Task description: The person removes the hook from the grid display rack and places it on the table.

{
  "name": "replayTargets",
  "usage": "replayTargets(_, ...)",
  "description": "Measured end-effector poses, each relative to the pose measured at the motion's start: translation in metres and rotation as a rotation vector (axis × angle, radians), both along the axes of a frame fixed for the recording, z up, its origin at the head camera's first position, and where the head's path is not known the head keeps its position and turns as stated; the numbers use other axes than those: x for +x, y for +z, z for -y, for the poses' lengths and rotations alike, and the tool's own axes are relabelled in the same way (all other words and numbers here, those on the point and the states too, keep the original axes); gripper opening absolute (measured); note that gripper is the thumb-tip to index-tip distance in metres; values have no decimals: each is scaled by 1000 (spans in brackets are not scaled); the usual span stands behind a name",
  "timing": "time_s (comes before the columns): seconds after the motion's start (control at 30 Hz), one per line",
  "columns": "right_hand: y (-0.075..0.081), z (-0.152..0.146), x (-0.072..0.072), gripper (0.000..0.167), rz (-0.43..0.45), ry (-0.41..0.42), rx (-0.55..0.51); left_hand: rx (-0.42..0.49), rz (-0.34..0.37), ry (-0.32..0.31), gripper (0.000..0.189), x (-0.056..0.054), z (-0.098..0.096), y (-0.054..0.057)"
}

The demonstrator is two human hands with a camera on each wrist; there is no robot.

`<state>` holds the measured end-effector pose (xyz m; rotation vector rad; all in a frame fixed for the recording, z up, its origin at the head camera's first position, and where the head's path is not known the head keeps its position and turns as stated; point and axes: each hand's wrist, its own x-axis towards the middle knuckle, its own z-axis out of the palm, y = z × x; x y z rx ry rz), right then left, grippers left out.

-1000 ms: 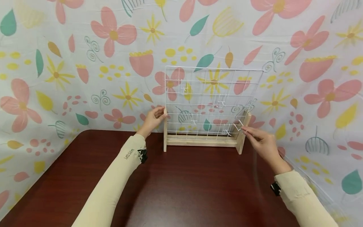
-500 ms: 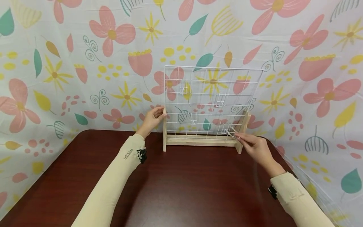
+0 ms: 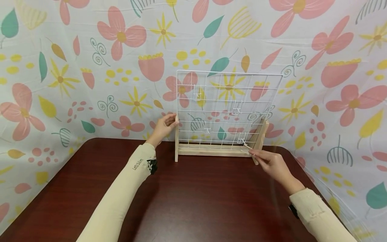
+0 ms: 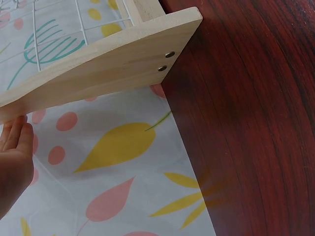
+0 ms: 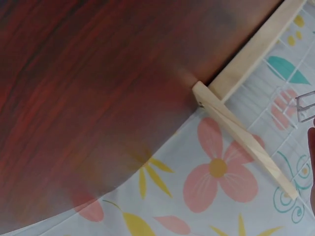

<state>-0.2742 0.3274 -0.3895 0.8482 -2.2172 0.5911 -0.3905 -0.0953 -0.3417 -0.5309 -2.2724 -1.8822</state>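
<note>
A white wire grid (image 3: 223, 111) stands upright in a wooden stand (image 3: 211, 153). My left hand (image 3: 164, 128) grips the upper end of the stand's left side piece; in the left wrist view its fingertips (image 4: 17, 132) touch the wood's outer face. At the lower right of the grid, my right hand (image 3: 272, 164) pinches a thin white wire hook (image 3: 247, 145) between thumb and fingertips. The hook's far end meets the grid wires, but whether it is hung there is too small to tell. Only fingers (image 5: 312, 147) of that hand show in the right wrist view.
Several other white hooks, one at the upper left (image 3: 197, 96), hang on the grid. The dark red-brown table (image 3: 187, 201) extends in front of the stand. Behind it hangs a flower-patterned cloth (image 3: 121, 84), close to the table's back edge.
My right hand has moved left and down, bringing the hook from beside the right side piece to the grid's lower right. My left hand keeps its place on the stand.
</note>
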Motion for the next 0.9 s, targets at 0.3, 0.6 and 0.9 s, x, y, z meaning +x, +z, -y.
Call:
replayTargets(0.3, -9, -5, 1, 39, -53, 2, 46, 2, -7, -6, 46, -1, 0, 0)
replayTargets(0.6, -16, -8, 2, 38, -43, 4, 80, 4, 6, -4, 46, 1, -1, 1)
replayTargets(0.9, -23, -11, 1, 36, -55, 14, 98, -5, -7, -3, 46, 2, -1, 1)
